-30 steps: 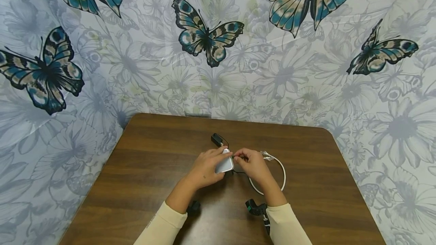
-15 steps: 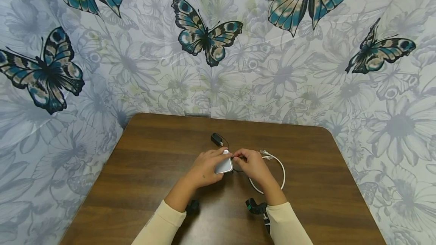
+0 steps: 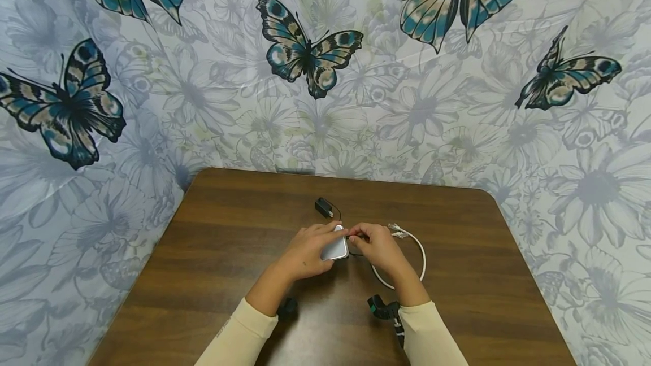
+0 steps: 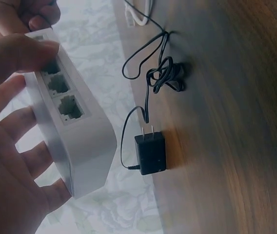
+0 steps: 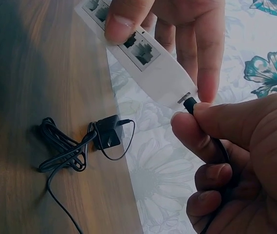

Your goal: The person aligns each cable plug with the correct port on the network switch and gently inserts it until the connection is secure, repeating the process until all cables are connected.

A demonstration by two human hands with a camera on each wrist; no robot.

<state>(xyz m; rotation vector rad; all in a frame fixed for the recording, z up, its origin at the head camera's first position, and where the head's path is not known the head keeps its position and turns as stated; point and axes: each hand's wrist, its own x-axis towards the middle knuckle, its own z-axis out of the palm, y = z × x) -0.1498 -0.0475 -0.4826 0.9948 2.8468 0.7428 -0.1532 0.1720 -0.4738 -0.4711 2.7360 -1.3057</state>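
Observation:
My left hand (image 3: 307,250) grips a small white network switch (image 4: 87,151), thumb over its row of ports and fingers behind it. In the right wrist view, my right hand (image 5: 270,146) pinches the black power plug (image 5: 189,104) between thumb and forefinger. The plug's tip is right at the small socket near the end of the switch. Its black cord (image 5: 221,148) runs back through the curled fingers of that hand. The head view shows both hands meeting over the middle of the table, the switch partly hidden under the left one.
On the wooden table (image 3: 244,213) lies a black power adapter (image 4: 150,153), prongs showing, beside its bundled cord (image 4: 165,75). A white Ethernet cable (image 3: 424,258) loops to the right of the right hand. Behind the table hangs a butterfly-patterned cloth (image 3: 422,140).
Almost nothing differs across the head frames. Both hands stay at the switch in the same hold, with only tiny shifts; the adapter and white cable lie where they were.

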